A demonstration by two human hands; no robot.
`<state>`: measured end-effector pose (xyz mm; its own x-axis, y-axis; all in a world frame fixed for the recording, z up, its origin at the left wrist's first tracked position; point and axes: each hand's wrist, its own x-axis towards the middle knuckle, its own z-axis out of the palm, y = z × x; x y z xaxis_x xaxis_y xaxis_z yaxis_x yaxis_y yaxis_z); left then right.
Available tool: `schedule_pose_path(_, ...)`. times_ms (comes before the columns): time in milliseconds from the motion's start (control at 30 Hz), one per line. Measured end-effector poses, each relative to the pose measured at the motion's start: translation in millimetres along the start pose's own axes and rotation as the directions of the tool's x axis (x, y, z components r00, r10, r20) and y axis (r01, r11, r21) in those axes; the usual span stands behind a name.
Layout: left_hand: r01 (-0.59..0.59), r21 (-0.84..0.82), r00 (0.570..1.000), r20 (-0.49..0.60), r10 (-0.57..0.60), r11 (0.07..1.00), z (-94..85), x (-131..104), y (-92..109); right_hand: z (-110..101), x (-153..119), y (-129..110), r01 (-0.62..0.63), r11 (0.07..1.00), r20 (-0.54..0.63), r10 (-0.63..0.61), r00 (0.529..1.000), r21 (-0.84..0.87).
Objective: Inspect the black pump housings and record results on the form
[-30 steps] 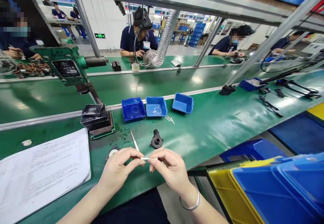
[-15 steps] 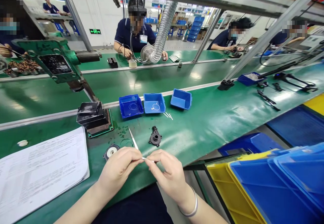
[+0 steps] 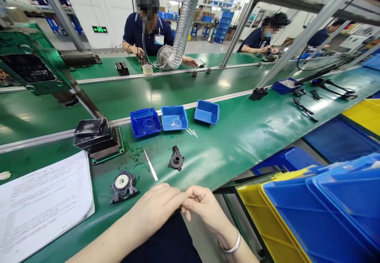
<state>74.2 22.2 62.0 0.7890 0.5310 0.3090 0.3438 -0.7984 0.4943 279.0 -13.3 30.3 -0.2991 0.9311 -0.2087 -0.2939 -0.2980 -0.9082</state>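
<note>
My left hand (image 3: pixel 162 205) and my right hand (image 3: pixel 202 207) meet at the front edge of the bench, both with fingers closed. Anything between the fingertips is hidden from view. Left of them, a black round housing with a white centre (image 3: pixel 122 182) lies on the green surface. A pair of tweezers (image 3: pixel 150 166) rests just beyond my left hand. Farther out sits a black pump cover (image 3: pixel 176 159) with a short spout. Several thin white sticks (image 3: pixel 192 132) lie in front of the blue bins.
Behind these stand a dark blue bin (image 3: pixel 134 126), a lighter blue bin (image 3: pixel 166 125) and another blue bin (image 3: pixel 203 117). A green press (image 3: pixel 35 61) rises at left above papers (image 3: pixel 44 203). Blue and yellow crates (image 3: pixel 297 199) fill the right. A co-worker (image 3: pixel 148 29) sits opposite.
My hands have drawn a little lower and to the right, my left hand turning over. The small white piece seen between the fingertips is now hidden. The whole view has shifted.
</note>
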Motion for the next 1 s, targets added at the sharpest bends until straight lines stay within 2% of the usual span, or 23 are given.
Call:
schedule_pose_path(67,0.163,-0.050,0.986,-0.015,-0.164,0.985,5.9,10,-3,-9,-3,-1,0.092,0.993,-0.087,-0.085,0.993,0.073)
schedule_pose_path(100,0.267,-0.063,0.961,-0.051,-0.270,0.962,9.8,18,-6,-13,-3,-2,0.145,0.984,-0.145,-0.129,0.981,0.106)
schedule_pose_path(200,0.521,-0.109,0.831,-0.159,-0.533,0.846,27.3,46,-18,-19,-2,-9,0.250,0.954,-0.275,-0.200,0.940,0.163)
schedule_pose_path(233,0.558,-0.132,0.801,-0.173,-0.573,0.820,34.4,56,-22,-19,-1,-10,0.260,0.951,-0.295,-0.204,0.933,0.165)
schedule_pose_path(300,0.580,-0.196,0.773,-0.172,-0.610,0.791,47.3,71,-31,-18,2,-11,0.256,0.954,-0.320,-0.197,0.927,0.155)
schedule_pose_path(367,0.571,-0.282,0.763,-0.162,-0.625,0.771,54.2,76,-36,-16,4,-10,0.242,0.961,-0.338,-0.185,0.923,0.136)
schedule_pose_path(433,0.554,-0.396,0.751,-0.142,-0.645,0.732,51.7,72,-36,-14,4,-10,0.232,0.968,-0.350,-0.185,0.918,0.098)
schedule_pose_path(567,0.499,-0.642,0.747,-0.022,-0.665,0.582,21.4,47,-26,-7,3,-17,0.241,0.970,-0.334,-0.227,0.915,0.000)
schedule_pose_path(600,0.475,-0.731,0.744,0.037,-0.668,0.489,12.0,40,-22,-4,3,-20,0.239,0.971,-0.311,-0.234,0.921,-0.024)
schedule_pose_path(633,0.436,-0.831,0.735,0.107,-0.670,0.345,3.4,34,-19,0,3,-23,0.233,0.971,-0.284,-0.238,0.929,-0.051)
schedule_pose_path(700,0.285,-0.957,0.710,0.248,-0.659,-0.053,-9.4,25,-13,10,5,-27,0.223,0.968,-0.227,-0.245,0.942,-0.118)
schedule_pose_path(733,0.188,-0.952,0.700,0.301,-0.648,-0.240,-13.2,22,-11,15,6,-28,0.224,0.962,-0.203,-0.254,0.946,-0.158)
schedule_pose_path(767,0.105,-0.923,0.691,0.334,-0.640,-0.369,-15.5,20,-8,20,8,-28,0.230,0.952,-0.181,-0.267,0.947,-0.200)
schedule_pose_path(800,0.053,-0.902,0.685,0.346,-0.642,-0.429,-16.6,19,-7,25,10,-28,0.241,0.939,-0.159,-0.284,0.945,-0.246)
schedule_pose_path(867,0.003,-0.888,0.677,0.340,-0.652,-0.460,-16.7,18,-3,32,13,-26,0.270,0.902,-0.120,-0.325,0.938,-0.337)
schedule_pose_path(1000,-0.016,-0.905,0.683,0.300,-0.666,-0.424,-16.6,18,1,41,19,-23,0.329,0.806,-0.061,-0.409,0.910,-0.493)
